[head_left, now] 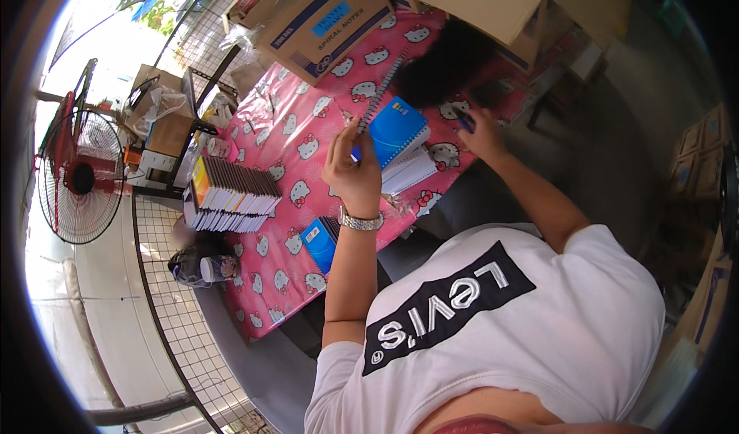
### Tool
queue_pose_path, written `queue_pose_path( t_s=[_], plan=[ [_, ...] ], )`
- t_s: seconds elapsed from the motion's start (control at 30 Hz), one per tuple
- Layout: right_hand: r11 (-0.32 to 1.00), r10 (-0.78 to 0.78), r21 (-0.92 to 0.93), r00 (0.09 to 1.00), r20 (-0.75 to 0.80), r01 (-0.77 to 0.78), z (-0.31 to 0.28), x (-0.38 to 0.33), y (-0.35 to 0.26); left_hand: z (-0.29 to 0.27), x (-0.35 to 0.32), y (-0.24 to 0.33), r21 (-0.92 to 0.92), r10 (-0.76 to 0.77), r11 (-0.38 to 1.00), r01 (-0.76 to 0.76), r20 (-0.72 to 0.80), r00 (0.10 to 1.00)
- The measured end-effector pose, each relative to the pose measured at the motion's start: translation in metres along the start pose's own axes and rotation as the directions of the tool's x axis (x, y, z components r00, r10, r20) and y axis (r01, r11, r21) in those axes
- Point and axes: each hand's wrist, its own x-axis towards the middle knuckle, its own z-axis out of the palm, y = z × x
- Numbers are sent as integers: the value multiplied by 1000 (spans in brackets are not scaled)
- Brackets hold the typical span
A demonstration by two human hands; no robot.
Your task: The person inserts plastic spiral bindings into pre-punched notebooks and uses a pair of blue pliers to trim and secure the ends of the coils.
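Observation:
My left hand [352,165], a silver watch at its wrist, is closed around the lower end of a long grey wire coil [379,91] that slants up and away. Whether the coil is bound to anything is unclear; a bit of blue shows by the fingers. Just right of this hand lies a blue spiral notebook [396,128], overlapping white spiral-bound pages [408,172]. To their right, my right hand [485,135] is closed on a small dark blue object [466,121], its kind too blurred to tell. More blue notebooks [318,243] lie beside my left forearm.
A pink patterned cloth [265,280] covers the table. Stacked notebooks [235,191] stand at the left, near a bag [200,266] and a red fan [81,176]. Cardboard boxes [331,30] line the far side. A black fuzzy mass [446,61] lies beyond the notebook.

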Motion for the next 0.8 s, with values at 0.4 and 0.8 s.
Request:
queue_pose_path(
  t_s=[0.4,0.8],
  plan=[
    [559,-801,251,593,-81,790,-110,-6,-178,-4,-11,-2,-53,-28,998,27,-14,1000],
    [567,-787,271,608,-98,778,-111,-14,-201,-20,-7,-5,-78,-41,996,33,-107,993]
  ],
)
